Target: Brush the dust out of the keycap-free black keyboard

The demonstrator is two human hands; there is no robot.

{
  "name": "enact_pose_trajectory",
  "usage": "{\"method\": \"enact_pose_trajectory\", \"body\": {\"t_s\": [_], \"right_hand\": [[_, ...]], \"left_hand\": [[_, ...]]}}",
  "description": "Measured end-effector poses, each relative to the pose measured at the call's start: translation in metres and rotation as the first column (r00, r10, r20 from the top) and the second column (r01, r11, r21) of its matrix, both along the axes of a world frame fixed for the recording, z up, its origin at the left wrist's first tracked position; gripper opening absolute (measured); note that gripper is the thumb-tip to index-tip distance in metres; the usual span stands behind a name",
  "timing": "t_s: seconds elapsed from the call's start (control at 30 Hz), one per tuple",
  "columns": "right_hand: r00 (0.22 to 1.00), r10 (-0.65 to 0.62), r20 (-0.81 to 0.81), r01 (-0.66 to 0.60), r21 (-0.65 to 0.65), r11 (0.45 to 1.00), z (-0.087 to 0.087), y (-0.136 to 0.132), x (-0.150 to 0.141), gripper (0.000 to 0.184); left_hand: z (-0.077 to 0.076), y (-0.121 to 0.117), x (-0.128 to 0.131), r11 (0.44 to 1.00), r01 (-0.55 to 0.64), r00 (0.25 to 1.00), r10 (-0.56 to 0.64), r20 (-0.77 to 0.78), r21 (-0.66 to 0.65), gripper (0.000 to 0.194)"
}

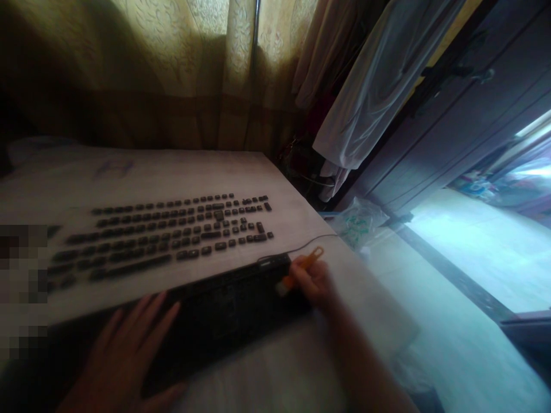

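A black keyboard base (206, 321) with its keycaps off lies along the front of the white table. My left hand (124, 350) rests on its left part, fingers spread. In my right hand (316, 281) is a small orange brush (305, 264), gripped by its handle. Its pale bristles (283, 287) are at the right end of the base. Behind the base, loose black keycaps (172, 232) stand in several rows, laid out like a keyboard. Motion blurs both hands and the base's detail.
The table (193, 172) has its right edge beside my right arm. A thin cable (316, 238) runs off the base over that edge. A patterned curtain (172, 74) hangs behind. White cloth (374, 86) hangs near a dark door (456, 86). A plastic bag (359, 221) lies beyond the edge.
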State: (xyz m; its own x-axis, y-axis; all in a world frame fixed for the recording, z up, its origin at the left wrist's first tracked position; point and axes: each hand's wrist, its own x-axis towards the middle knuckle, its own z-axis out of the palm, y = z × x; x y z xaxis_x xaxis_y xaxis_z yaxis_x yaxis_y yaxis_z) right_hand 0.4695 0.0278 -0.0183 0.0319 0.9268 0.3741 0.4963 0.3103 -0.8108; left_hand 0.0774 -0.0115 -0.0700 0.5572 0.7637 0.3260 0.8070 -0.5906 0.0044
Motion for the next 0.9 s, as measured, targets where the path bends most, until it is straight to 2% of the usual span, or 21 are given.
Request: {"method": "enact_pose_trajectory", "body": {"t_s": [0.17,0.37,0.53,0.67,0.9], "right_hand": [[0.998,-0.055,-0.015,0.055,0.039,0.998,-0.005,0.000,-0.006,0.026],[1.000,-0.009,0.014,0.008,0.038,0.999,-0.011,0.000,-0.012,0.019],[1.000,0.016,0.021,-0.016,0.000,1.000,-0.010,-0.003,-0.012,0.021],[1.000,0.018,0.009,-0.018,-0.039,0.999,-0.007,-0.005,-0.012,0.023],[0.997,0.041,-0.069,-0.049,-0.117,0.992,-0.003,-0.003,-0.013,0.038]], "left_hand": [[0.001,-0.001,0.001,1.000,-0.005,1.000,0.005,0.019,-0.018,0.098],[0.003,-0.003,0.001,0.999,-0.018,1.000,0.018,0.004,-0.027,0.099],[0.002,-0.003,0.001,0.999,-0.027,1.000,0.027,-0.003,-0.046,0.099],[0.005,-0.002,0.003,1.000,0.001,1.000,-0.001,0.026,-0.007,0.100],[0.011,-0.002,0.005,0.999,0.018,1.000,-0.019,0.016,0.032,0.103]]}}
